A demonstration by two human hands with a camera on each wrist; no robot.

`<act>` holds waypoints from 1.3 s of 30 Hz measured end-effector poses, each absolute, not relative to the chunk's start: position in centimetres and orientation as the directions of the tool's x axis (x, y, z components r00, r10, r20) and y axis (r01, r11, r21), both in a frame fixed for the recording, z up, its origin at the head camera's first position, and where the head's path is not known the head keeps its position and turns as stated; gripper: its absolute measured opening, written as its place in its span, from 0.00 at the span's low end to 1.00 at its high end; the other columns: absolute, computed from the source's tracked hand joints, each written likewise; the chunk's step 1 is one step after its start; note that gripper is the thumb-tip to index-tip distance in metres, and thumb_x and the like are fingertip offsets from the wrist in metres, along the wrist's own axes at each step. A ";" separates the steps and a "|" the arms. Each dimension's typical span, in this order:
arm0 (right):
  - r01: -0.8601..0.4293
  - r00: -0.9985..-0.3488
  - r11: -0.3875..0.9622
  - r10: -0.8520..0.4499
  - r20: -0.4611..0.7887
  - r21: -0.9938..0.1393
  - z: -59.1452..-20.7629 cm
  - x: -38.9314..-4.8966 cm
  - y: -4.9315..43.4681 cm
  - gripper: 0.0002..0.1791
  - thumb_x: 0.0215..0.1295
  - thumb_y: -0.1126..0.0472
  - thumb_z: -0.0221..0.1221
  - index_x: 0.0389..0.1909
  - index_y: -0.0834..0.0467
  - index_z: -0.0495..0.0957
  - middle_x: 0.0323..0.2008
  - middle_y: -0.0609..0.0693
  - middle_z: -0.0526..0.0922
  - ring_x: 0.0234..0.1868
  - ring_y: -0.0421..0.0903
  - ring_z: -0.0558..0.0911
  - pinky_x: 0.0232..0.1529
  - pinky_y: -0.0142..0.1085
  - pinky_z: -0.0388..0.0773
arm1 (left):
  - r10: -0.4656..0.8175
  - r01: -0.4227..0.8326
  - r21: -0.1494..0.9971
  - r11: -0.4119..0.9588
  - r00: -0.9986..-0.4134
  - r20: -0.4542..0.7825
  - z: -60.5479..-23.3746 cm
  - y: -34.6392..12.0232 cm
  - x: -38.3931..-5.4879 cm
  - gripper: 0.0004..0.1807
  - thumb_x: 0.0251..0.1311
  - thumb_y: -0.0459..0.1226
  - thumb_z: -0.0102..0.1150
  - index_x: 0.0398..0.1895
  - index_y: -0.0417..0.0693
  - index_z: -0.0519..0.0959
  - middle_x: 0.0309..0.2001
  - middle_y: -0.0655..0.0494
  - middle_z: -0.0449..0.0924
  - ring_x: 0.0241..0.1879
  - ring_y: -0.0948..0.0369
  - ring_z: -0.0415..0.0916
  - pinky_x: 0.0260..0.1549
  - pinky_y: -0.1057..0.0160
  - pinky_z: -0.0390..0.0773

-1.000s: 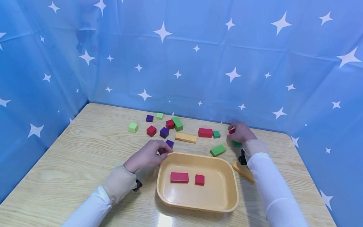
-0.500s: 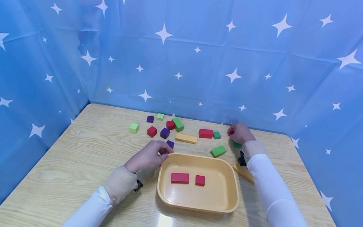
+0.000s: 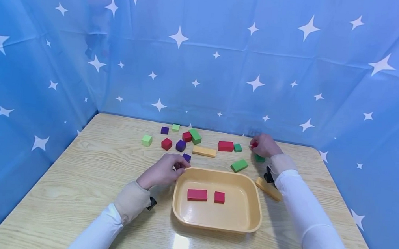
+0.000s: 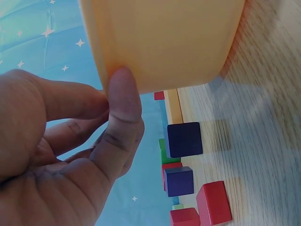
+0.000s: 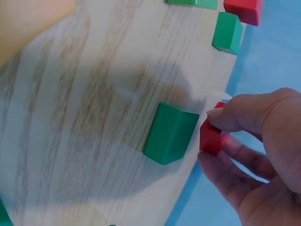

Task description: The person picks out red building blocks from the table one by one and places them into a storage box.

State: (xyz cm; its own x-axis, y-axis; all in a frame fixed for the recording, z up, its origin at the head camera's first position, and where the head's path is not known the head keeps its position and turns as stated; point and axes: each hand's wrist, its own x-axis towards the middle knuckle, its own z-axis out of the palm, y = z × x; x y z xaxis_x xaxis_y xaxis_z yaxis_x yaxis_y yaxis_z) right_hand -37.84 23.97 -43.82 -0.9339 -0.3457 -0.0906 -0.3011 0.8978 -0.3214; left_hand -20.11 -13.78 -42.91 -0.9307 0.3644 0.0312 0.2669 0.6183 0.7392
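My left hand (image 3: 161, 170) pinches the rim of the tan plastic tub (image 3: 215, 224) at its far left corner; the left wrist view shows the thumb (image 4: 124, 96) against the tub's wall. Inside the tub lie a long red block (image 3: 197, 195) and a red cube (image 3: 219, 197). At the far right of the table, my right hand (image 3: 266, 145) holds a small red block (image 5: 212, 134) between thumb and fingers. A dark green block (image 5: 170, 133) lies on the table right beside that hand.
Behind the tub lie several loose blocks, among them a long red block (image 3: 225, 146), a green block (image 3: 239, 165) and a yellow plank (image 3: 204, 151). Another yellow plank (image 3: 268, 189) lies under the right forearm. A starry blue curtain (image 3: 205, 61) closes off the table's back and sides.
The right forearm has shifted slightly to the right, while the right hand stays at nearly the same spot with the red block. The left hand and the tub have not moved.
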 end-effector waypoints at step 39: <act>-0.620 -0.776 0.744 -0.629 0.053 -0.249 -40.2 -30.5 19.4 0.12 0.63 0.73 0.62 0.45 0.61 0.85 0.40 0.54 0.82 0.37 0.46 0.77 0.41 0.41 0.81 | 0.369 0.262 0.746 0.612 -0.929 0.023 -42.8 -13.9 -20.0 0.10 0.69 0.29 0.59 0.48 0.43 0.86 0.40 0.53 0.83 0.37 0.61 0.76 0.36 0.66 0.79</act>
